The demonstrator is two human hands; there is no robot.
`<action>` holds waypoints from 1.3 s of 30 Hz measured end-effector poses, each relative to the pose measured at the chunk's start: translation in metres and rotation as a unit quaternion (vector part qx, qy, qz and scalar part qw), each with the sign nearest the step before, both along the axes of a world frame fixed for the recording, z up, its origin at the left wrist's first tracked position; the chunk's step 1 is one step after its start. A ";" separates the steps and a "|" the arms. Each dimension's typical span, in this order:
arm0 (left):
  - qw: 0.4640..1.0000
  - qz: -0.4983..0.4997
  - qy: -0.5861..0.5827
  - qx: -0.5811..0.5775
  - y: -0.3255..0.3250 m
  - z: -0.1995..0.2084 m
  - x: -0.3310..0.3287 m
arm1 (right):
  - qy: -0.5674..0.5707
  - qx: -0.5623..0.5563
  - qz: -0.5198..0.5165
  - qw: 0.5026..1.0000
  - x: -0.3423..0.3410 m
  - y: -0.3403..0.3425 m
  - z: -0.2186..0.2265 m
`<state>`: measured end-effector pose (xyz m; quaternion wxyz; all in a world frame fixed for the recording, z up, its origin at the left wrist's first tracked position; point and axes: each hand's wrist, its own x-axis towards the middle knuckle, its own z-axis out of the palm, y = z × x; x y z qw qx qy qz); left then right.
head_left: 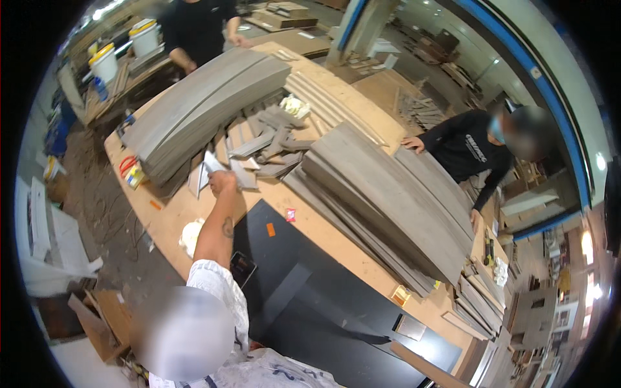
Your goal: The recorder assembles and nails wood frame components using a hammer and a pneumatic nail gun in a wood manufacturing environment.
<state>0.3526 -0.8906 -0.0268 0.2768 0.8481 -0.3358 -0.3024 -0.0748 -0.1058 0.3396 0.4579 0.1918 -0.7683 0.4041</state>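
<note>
the left hand (223,183) reaches out over the left part of the tabletop (169,236), its fingers curled together and clamped, as far as i can see, on the lower end of a pale angled piece (211,163). that piece sits tilted at the near side of a heap of grey offcuts (275,137), which lie criss-crossed, and just right of the hand is another grey piece (242,176) with a pointed end.

behind the hand, toward the far left corner, rises a tall stack of curved grey boards (207,100). a second curved stack (391,194) fills the right half, running along toward the right edge. near the left edge i see a red looped item (128,165) beside a yellow-and-white packet (134,176), and closer to the forearm a crumpled pale cloth (189,237).

a black panel (304,278) covers the near side; on it lie a phone (243,269), just beside the arm, and a small orange scrap (270,229). a red-and-white wrapper (290,215) rests just past its border.

at the far edge stands a co-worker in black (197,29); at the right edge another co-worker (471,143) has one hand (413,144) by the second stack. beyond the far left corner, two white buckets (104,64) stand on a workbench.
</note>
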 end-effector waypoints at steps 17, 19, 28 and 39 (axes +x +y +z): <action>0.830 -0.312 0.448 -0.111 0.167 0.045 0.065 | -0.319 -0.088 0.075 0.941 0.150 -0.058 -0.153; 0.793 -0.407 0.454 -0.013 0.270 0.082 0.031 | -0.337 -0.092 0.090 0.933 0.152 -0.045 -0.138; 0.585 -0.794 -0.061 -0.154 0.525 0.003 -0.076 | -0.545 0.150 0.264 0.781 0.095 0.122 -0.129; 0.805 -0.499 -0.259 -0.188 0.665 -0.015 -0.123 | -0.602 0.236 0.287 0.707 0.086 0.280 -0.183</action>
